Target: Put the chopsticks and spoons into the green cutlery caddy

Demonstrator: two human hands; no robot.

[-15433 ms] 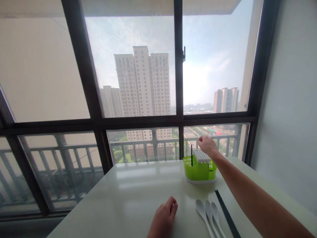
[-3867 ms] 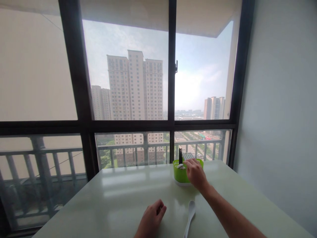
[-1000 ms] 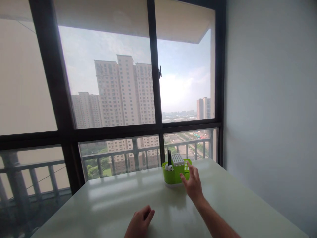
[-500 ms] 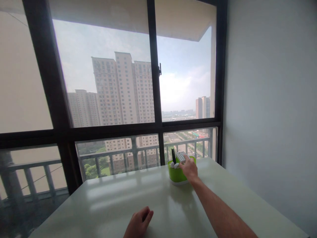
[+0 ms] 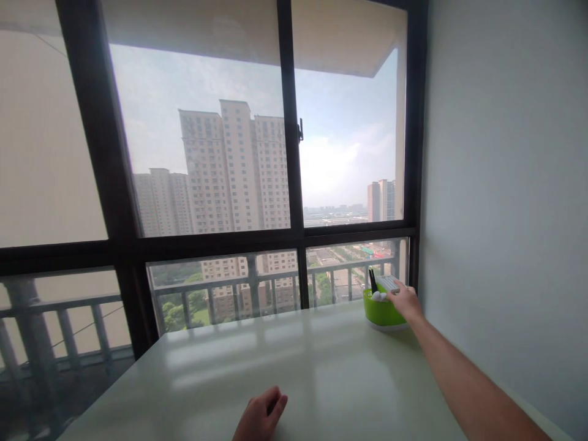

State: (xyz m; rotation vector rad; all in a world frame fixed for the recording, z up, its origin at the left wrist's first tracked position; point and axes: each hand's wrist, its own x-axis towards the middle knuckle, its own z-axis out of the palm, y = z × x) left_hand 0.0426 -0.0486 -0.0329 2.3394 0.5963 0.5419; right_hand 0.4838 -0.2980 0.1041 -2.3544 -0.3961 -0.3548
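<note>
Broad, glossy, pale greenish-white table (image 5: 294,373), running from the near edge up to the dark-framed window and almost to the grey wall on the right. Bright reflections of the window panes across its smooth top. At the far right corner, standing directly on it, a lime-green plastic cutlery holder (image 5: 383,310) on a white base. At the near edge, resting on it, a loosely curled left hand (image 5: 261,418).

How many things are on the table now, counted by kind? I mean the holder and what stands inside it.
Green holder: 1
Black chopsticks: a bundle, number unclear
White spoons: at least 2
White slotted lid: 1
Total: 4 kinds, at least 5 things
</note>
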